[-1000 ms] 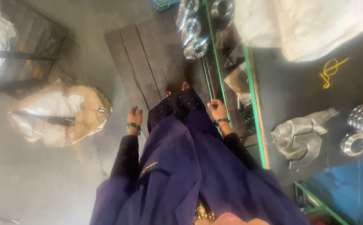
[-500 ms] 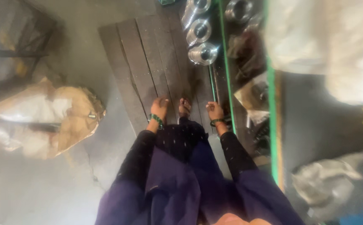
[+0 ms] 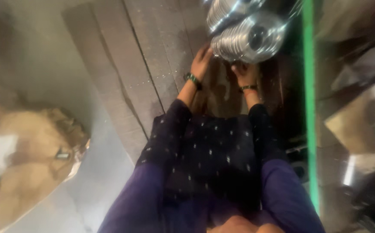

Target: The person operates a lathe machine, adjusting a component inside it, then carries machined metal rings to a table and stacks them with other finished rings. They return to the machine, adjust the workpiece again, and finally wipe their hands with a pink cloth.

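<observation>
Nearest the camera are dark dotted sleeves, reaching forward and down to the two hands. The left hand (image 3: 202,60) has its fingers (image 3: 206,51) laid together and curved against the near left edge of a stack of shiny ribbed metal discs (image 3: 248,39); the right hand (image 3: 244,72), wearing a thin band at the wrist, sits just under the stack's near rim with its fingers curled, though motion blur makes it hard to tell whether they are clamped on the metal or only touching it. The discs look like stiff pressed steel, probably heavy as a stack, smooth and slippery on the faces, with thin rims that could bite; the ridged outer edge, taken from both sides, seems the surest hold. Under the fingers lie worn grey wooden planks (image 3: 123,64) on a concrete floor. To the right of the fingers runs a green metal frame rail (image 3: 310,108); far to the left rests a brown sack (image 3: 28,155). Beyond the fingertips a second disc stack (image 3: 226,13) shows.
</observation>
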